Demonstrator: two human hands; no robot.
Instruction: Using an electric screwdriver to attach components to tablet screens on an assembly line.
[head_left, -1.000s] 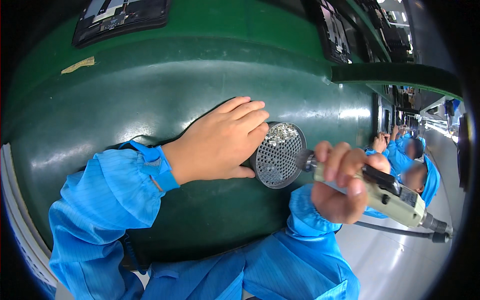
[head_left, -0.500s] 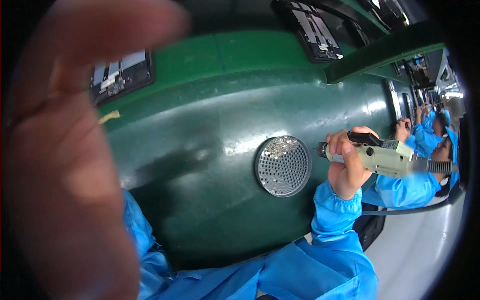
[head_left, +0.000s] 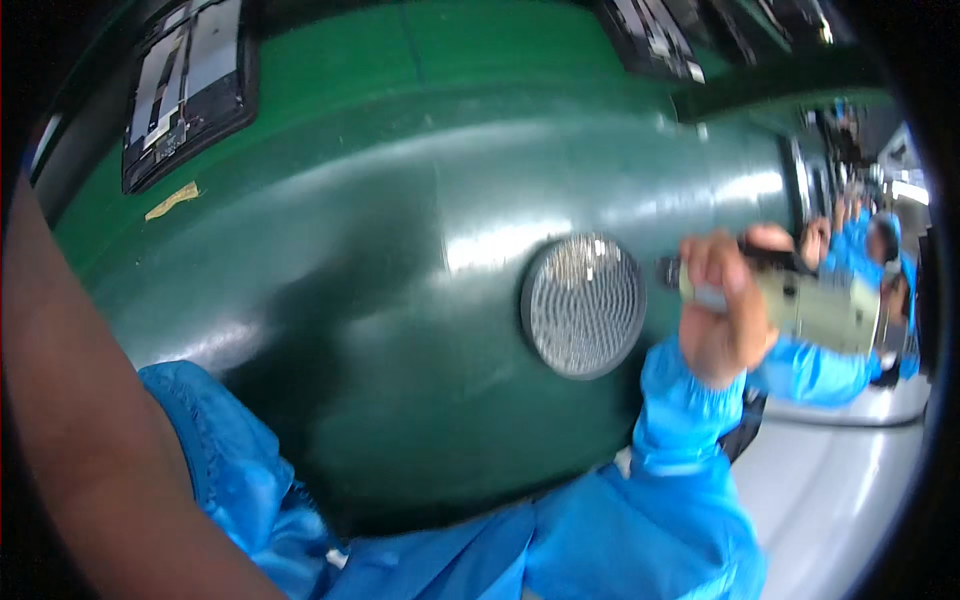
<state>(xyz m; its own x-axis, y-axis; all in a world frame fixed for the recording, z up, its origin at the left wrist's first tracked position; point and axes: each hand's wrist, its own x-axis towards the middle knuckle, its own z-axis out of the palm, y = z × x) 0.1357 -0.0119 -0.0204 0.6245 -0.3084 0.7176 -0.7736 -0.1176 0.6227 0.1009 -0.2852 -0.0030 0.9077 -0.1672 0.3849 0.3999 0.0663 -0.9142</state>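
Note:
Held in my right hand (head_left: 722, 315) is a pale green electric screwdriver (head_left: 825, 312) with a black lever, its dark tip pointing left. The fingers wrap round its front part, and motion blurs both. Just left of the tip, apart from it, a round grey screw tray (head_left: 585, 325) full of small holes lies on the green bench mat (head_left: 400, 260). Shiny small screws seem to gather at its far side. Of my left arm only the bare forearm (head_left: 85, 430) and the blue sleeve show, large at the left rim; the hand is outside the picture.
An opened tablet-like device (head_left: 190, 95) lies at the far left, with a yellowish tape scrap (head_left: 173, 201) near it. Another opened device (head_left: 655, 40) sits at the far right, beside a dark green bar (head_left: 780, 85). Co-workers in blue (head_left: 855, 240) are close on the right.
My left hand, large before the camera earlier, has gone out of view past the left edge. The view has shifted, uncovering the left device. My right hand still holds the screwdriver, slightly farther right.

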